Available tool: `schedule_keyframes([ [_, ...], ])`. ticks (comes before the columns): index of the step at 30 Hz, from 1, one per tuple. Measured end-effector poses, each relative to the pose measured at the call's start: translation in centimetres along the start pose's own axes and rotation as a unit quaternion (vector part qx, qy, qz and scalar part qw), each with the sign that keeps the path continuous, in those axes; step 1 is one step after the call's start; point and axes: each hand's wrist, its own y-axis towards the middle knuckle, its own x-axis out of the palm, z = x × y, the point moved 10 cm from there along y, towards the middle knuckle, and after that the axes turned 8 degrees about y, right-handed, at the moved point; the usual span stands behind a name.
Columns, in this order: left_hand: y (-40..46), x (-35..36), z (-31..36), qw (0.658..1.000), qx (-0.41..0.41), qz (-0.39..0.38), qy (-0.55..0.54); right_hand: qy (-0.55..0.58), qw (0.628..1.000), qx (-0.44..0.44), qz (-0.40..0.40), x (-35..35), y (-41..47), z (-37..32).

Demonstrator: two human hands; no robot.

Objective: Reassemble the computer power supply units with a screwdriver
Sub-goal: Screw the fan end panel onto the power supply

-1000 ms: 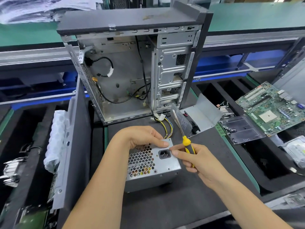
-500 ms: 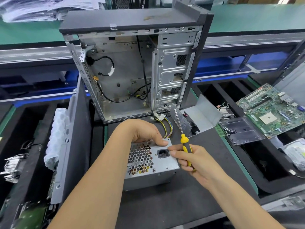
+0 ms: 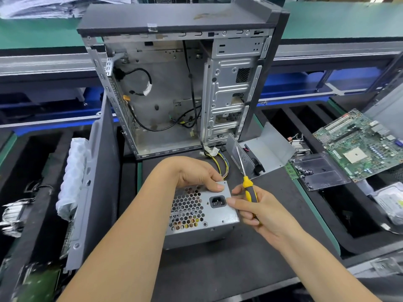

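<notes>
A grey power supply unit (image 3: 196, 216) with a honeycomb grille and a black socket lies on the black mat in front of me. My left hand (image 3: 196, 173) grips its far top edge, thumb on the corner above the socket. My right hand (image 3: 259, 212) holds a yellow-and-black screwdriver (image 3: 245, 177) with the shaft pointing up and away, while its thumb and forefinger touch the unit's right edge beside the socket. Yellow and black wires (image 3: 222, 162) run out of the unit's far side.
An open, gutted computer case (image 3: 174, 83) stands upright behind the unit. Its side panel (image 3: 96, 182) leans at the left. A bent metal cover (image 3: 266, 151), a clear tray of screws (image 3: 318, 173) and a green motherboard (image 3: 359, 144) lie to the right.
Both hands stay on the unit. My right hand has shifted a little, its thumb now close to the socket and the screwdriver more upright.
</notes>
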Motion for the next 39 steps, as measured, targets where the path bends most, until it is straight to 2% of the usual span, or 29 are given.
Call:
schedule_keyframes([
  [6,0.3,-0.5,-0.3,0.999,0.018,0.023,-0.016,-0.058,0.998,-0.011,-0.006,0.1,-0.1,-0.7],
  [10,0.2,-0.8,-0.4,0.998,0.005,0.06,0.013,-0.085,0.996,-0.014,-0.013,0.2,-0.2,-1.0],
  [20,0.3,-0.1,-0.1,0.998,0.042,0.04,-0.035,-0.131,0.991,-0.029,-0.023,0.3,-0.4,-1.4],
  [25,0.4,-0.4,-0.2,0.997,0.042,0.058,-0.037,-0.235,0.97,-0.068,-0.006,0.1,-1.6,-4.8],
  [30,0.4,-0.4,-0.3,0.997,0.034,0.058,-0.045,-0.396,0.913,-0.101,-0.003,1.6,-2.7,-9.2],
  [36,0.1,-0.4,-0.3,0.997,0.028,0.065,-0.037,-0.591,0.787,-0.172,0.026,3.9,-5.4,-13.9],
  [39,0.0,-0.4,-0.2,0.997,0.033,0.061,-0.041,-0.67,0.725,-0.158,0.037,4.1,-6.9,-15.5],
])
